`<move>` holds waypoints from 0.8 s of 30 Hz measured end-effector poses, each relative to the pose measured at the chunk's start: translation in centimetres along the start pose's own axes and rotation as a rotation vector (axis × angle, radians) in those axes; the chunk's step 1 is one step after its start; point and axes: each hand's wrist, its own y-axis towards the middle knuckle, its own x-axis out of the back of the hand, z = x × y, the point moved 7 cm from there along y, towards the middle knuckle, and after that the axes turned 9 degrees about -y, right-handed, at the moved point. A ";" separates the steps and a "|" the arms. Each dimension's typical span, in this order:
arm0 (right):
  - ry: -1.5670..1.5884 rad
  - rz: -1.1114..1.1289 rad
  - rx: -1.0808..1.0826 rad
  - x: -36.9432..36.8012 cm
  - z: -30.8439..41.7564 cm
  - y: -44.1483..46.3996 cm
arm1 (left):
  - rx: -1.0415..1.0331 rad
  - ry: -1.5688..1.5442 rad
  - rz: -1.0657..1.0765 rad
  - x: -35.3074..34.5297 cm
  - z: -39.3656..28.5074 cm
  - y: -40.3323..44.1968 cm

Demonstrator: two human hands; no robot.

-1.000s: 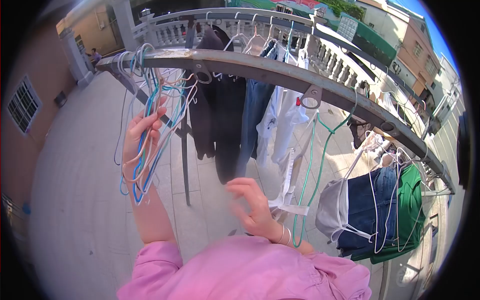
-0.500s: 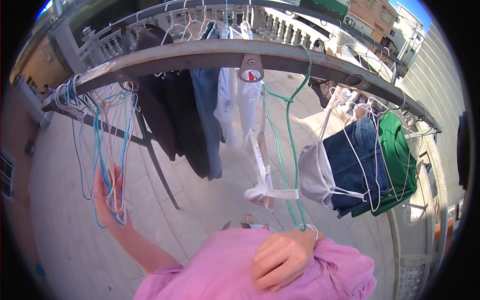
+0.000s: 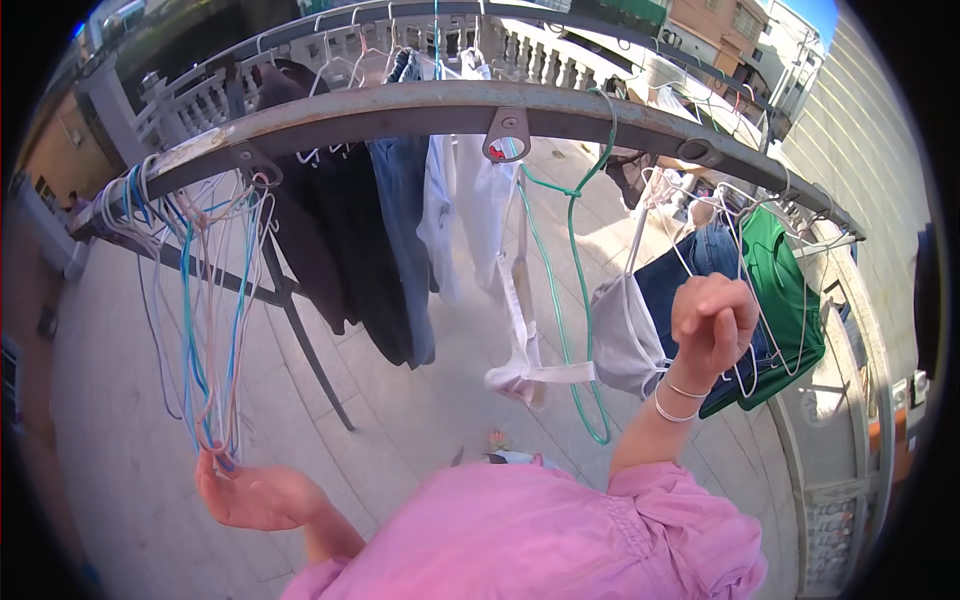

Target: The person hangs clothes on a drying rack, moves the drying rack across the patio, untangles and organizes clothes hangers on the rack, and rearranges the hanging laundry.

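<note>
At the lower left, my left hand (image 3: 262, 497) has its curled fingers at the bottom of a bunch of hangers (image 3: 205, 330); whether it grips them is unclear. Those blue, white and pink hangers hang from the left end of the metal rail (image 3: 400, 110). My right hand (image 3: 714, 318) is raised with bent fingers in front of the dark blue denim (image 3: 655, 290), and its palm side is hidden. Beside it hang a light grey garment (image 3: 625, 325) and a green garment (image 3: 785, 275). A green hanger (image 3: 555, 290) and a white strappy garment (image 3: 513, 375) hang nearer the middle.
Behind the rail, dark clothes (image 3: 350, 240), blue jeans (image 3: 405, 240) and white clothes (image 3: 470, 200) hang from another rail. A metal leg (image 3: 310, 350) slants down at the left. A white balustrade (image 3: 555, 55) runs along the back.
The view has swung to the right. My left hand has slid down the hangers to their lower ends. My right hand has moved from my chest up to the right, by the hanging clothes.
</note>
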 end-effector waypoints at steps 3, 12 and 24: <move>-0.427 -0.061 -0.463 1.9 -9.9 2.3 | -0.011 0.214 0.051 -0.7 -1.1 0.1; -0.990 0.258 0.048 -4.1 -26.3 14.5 | 0.131 0.372 0.017 2.4 -3.7 -2.0; -0.746 0.147 -0.372 -1.8 -37.5 16.4 | 0.416 0.682 0.003 5.9 -5.5 -4.8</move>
